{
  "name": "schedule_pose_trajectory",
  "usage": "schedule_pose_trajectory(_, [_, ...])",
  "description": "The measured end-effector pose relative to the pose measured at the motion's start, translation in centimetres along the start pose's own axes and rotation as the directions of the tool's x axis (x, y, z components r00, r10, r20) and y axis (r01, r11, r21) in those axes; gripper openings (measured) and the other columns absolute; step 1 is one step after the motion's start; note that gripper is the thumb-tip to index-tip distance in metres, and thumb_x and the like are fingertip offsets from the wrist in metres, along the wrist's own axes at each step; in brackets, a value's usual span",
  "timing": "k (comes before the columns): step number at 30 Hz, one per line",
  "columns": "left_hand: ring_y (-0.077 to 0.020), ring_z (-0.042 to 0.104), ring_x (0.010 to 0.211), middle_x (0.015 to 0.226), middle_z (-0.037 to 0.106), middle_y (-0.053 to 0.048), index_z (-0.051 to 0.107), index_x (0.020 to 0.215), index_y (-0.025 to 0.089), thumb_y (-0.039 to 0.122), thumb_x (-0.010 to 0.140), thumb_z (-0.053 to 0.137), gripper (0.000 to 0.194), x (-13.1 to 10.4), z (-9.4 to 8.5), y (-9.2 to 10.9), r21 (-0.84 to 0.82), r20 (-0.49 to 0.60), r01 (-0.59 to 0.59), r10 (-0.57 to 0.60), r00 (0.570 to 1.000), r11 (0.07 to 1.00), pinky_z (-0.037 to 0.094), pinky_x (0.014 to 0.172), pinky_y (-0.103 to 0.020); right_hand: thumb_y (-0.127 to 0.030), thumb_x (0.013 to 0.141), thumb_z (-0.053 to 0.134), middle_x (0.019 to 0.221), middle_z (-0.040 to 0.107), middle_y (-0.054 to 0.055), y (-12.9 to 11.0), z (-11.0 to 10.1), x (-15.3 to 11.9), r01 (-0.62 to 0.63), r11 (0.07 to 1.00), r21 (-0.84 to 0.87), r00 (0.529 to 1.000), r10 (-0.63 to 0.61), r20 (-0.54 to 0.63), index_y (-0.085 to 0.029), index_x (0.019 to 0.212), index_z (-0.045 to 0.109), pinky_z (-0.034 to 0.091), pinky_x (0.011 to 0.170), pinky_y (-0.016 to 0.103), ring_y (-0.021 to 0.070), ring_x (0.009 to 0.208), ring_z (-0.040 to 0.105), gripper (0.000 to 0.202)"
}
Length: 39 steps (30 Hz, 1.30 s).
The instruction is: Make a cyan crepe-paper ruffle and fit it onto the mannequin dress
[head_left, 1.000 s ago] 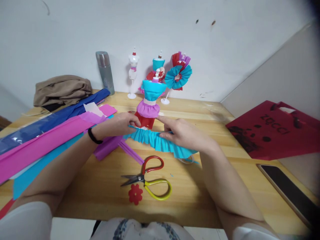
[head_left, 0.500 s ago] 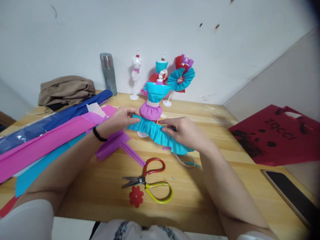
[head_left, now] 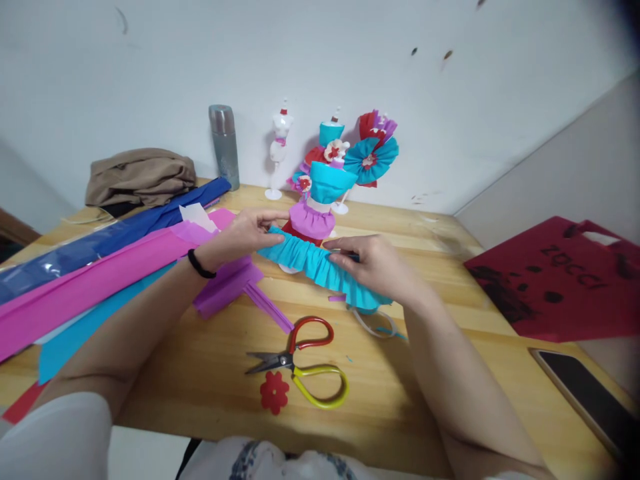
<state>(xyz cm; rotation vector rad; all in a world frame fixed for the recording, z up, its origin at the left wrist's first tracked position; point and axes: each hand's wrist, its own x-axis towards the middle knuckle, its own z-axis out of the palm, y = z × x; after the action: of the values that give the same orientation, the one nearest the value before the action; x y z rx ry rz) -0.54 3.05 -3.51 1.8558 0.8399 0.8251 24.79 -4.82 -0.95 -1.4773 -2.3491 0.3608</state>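
A gathered strip of turquoise crepe paper (head_left: 315, 263) is stretched slantwise between both hands. My left hand (head_left: 250, 233) pinches its upper left end. Further right, my right hand (head_left: 367, 260) grips it with thumb and fingers, and the strip's ruffled end hangs below that wrist. Right behind the strip stands a small dress form (head_left: 333, 183) with a turquoise paper top, a white waistband, a purple ruffle and a red layer under it. The strip hides its lower part. A roll of whitish tape (head_left: 367, 325) lies below the right hand.
Scissors (head_left: 285, 361) and a red paper flower (head_left: 275, 393) lie in front. Folded crepe paper (head_left: 115, 267) covers the left side, near a brown cloth (head_left: 143, 177) and a flask (head_left: 224, 147). Other dress forms (head_left: 277, 150) stand behind. At right are a red bag (head_left: 555, 280) and a phone (head_left: 583, 393).
The dress form now leans or sits a little further right, showing more of its red layer. Both hands keep hold of the turquoise strip. The whole view has shifted slightly.
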Motion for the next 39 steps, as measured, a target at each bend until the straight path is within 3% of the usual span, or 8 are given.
schedule_pose_trajectory(8, [-0.0117,0.056,0.066,0.072,0.064,0.0,0.07,0.123,0.012,0.026,0.07,0.079,0.055,0.0,-0.3,-0.8,-0.058,0.014,0.029,-0.028,1.0,0.998,0.043,0.057,-0.022,-0.022,0.094,0.055,0.113,0.078,0.008,0.1,-0.1,0.0,0.004,1.0,-0.015,1.0,-0.004,-0.004,-0.022,0.113,0.075,0.056,0.084,0.04,0.0289,0.1,0.074,0.027])
schedule_pose_trajectory(16, [-0.0152,0.064,0.077,0.088,0.076,-0.006,0.079,0.088,0.014,0.031,0.07,0.08,0.025,0.4,0.2,-1.8,-0.145,0.08,0.009,0.002,0.997,0.989,0.053,0.073,-0.027,-0.019,0.094,0.055,0.118,0.076,0.009,0.5,0.8,0.6,0.046,0.997,0.068,0.998,-0.048,0.038,-0.018,0.117,0.073,0.055,0.09,0.039,0.0276,0.107,0.072,0.029])
schedule_pose_trajectory(23, [-0.0178,0.069,0.083,0.092,0.078,-0.006,0.079,0.096,0.017,0.033,0.064,0.087,0.036,0.2,1.1,-1.9,-0.358,0.108,0.085,-0.049,0.993,0.93,0.056,0.078,-0.031,-0.021,0.094,0.055,0.104,0.078,0.01,0.5,0.4,0.4,0.057,0.997,0.048,0.998,-0.058,0.024,-0.018,0.118,0.072,0.052,0.073,0.032,0.0225,0.081,0.072,0.03])
schedule_pose_trajectory(29, [-0.0196,0.071,0.076,0.079,0.076,-0.007,0.077,0.089,0.013,0.033,0.061,0.09,0.036,-0.1,1.9,-2.3,-0.483,0.18,0.193,-0.118,0.976,0.854,0.056,0.076,-0.033,-0.021,0.093,0.055,0.099,0.078,0.008,0.3,0.4,0.3,0.062,0.998,0.023,0.998,-0.062,0.019,-0.019,0.114,0.073,0.05,0.073,0.032,0.0223,0.08,0.071,0.027])
schedule_pose_trajectory(35, [-0.0201,0.072,0.071,0.084,0.078,-0.009,0.076,0.1,0.016,0.038,0.058,0.093,0.05,-0.5,2.3,-1.8,-0.607,0.292,0.286,-0.127,0.948,0.742,0.056,0.069,-0.032,-0.02,0.093,0.055,0.101,0.078,0.008,0.3,0.7,0.4,0.094,0.994,0.047,0.994,-0.097,0.056,-0.02,0.116,0.071,0.051,0.074,0.031,0.0214,0.084,0.072,0.028])
schedule_pose_trajectory(39, [-0.0248,0.074,0.082,0.093,0.078,-0.012,0.075,0.104,0.017,0.039,0.057,0.093,0.055,-0.5,2.1,-1.5,-0.634,0.3,0.279,-0.103,0.948,0.721,0.057,0.075,-0.036,-0.019,0.093,0.055,0.095,0.078,0.008,0.2,0.6,0.4,0.088,0.996,0.016,0.994,-0.089,0.062,-0.019,0.107,0.073,0.05,0.072,0.031,0.0216,0.082,0.072,0.022])
